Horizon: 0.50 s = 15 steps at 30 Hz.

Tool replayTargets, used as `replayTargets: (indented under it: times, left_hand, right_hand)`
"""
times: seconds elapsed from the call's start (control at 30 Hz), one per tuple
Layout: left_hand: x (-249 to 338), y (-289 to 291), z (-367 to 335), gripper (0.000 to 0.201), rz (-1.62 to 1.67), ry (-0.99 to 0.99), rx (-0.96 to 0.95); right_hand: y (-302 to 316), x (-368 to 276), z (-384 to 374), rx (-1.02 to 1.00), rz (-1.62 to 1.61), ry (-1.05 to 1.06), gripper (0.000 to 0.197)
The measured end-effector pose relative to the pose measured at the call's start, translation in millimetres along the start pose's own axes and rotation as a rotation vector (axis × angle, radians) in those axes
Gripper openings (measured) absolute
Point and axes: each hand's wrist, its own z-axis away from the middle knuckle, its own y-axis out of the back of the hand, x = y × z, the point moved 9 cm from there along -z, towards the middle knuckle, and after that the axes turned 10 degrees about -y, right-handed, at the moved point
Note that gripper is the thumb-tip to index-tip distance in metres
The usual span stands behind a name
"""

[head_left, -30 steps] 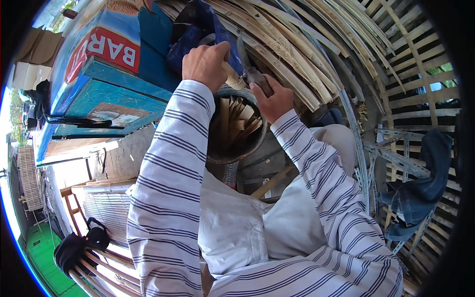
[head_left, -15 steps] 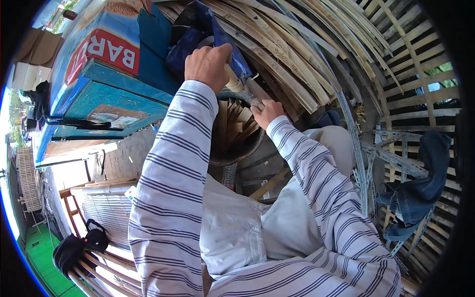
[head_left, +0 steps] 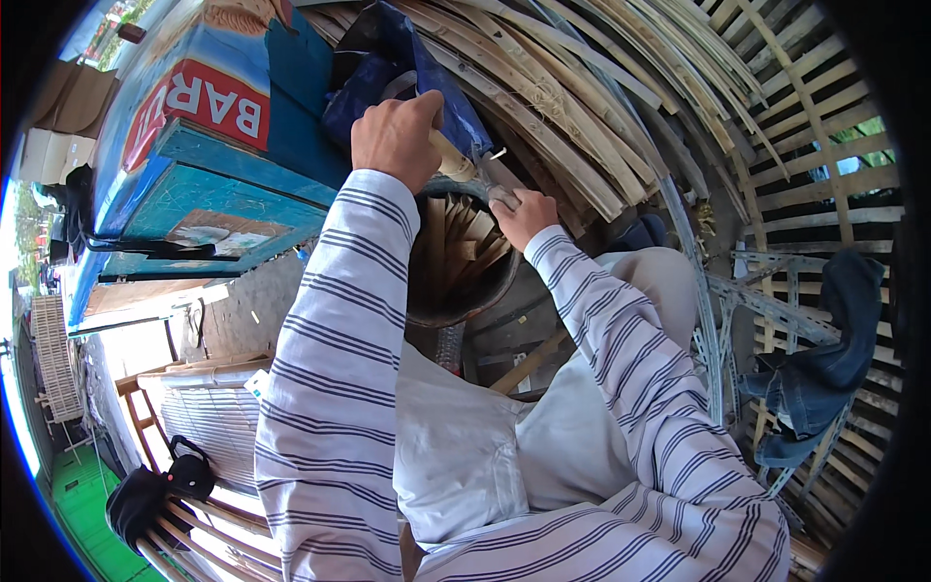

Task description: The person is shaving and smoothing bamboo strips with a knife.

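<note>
My left hand (head_left: 398, 141) is closed round a pale piece of bamboo (head_left: 454, 160), knuckles up, above the rim of a dark round bucket (head_left: 464, 312). Close by on the right, my right hand (head_left: 529, 215) is closed too, its fingertips pinched at a greyish thing by the bamboo's end. What exactly they grip is too small to make out. Several thin, flat bamboo slats (head_left: 456, 242) stand in the bucket below both hands. Just beyond the left hand lies a blue plastic sheet or bag (head_left: 383, 68).
Long split bamboo strips (head_left: 553, 107) are heaped at the far side. A blue painted box (head_left: 233, 165) stands at left. To the right, dark jeans (head_left: 824, 339) hang on a metal frame (head_left: 766, 291) before a slatted wall (head_left: 824, 116). A black bag (head_left: 145, 504) lies on a bench at lower left.
My left hand has shifted slightly to the left and nearer, away from the right hand. The right hand has barely moved.
</note>
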Motion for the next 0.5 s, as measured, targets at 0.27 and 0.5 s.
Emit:
replayTargets:
  times: [0.27,0.5]
  left_hand:
    - [1,4,1,0.018,-0.007,0.02,-0.009]
    - [-13,7,11,0.024,0.003,0.106,-0.04]
  right_hand:
    - [24,-28,13,0.18,-0.242,0.19,0.036]
    - [37,-54,14,0.022,-0.321,0.135,0.036]
